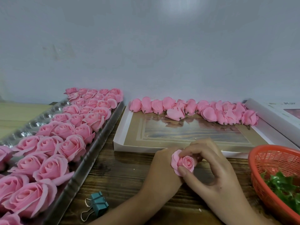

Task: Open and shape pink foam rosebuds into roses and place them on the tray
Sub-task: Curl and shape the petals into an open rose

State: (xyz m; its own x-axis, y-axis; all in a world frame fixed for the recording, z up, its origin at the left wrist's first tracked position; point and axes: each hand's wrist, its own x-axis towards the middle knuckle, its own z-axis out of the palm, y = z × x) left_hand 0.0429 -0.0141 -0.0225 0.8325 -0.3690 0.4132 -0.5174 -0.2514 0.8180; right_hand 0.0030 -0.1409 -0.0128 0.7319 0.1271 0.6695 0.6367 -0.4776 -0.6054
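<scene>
The half-opened pink foam rose (185, 162) is held over the dark wooden table (123, 176), face up, probably so its petals can be judged. The left hand (163, 163) grips its base, fingers mostly hidden; the right hand (211, 161) pinches outer petals between thumb and forefinger, right of the silver plastic tray (90, 151) of finished roses

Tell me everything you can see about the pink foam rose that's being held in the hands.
The pink foam rose looks soft and matte, with a tightly spiralled centre facing the camera and outer petals spread open on its left. It sits over the dark wooden table, in front of the shallow white cardboard box. The left hand holds it from the left; the right hand pinches its petals, forefinger on top and thumb below.
</scene>
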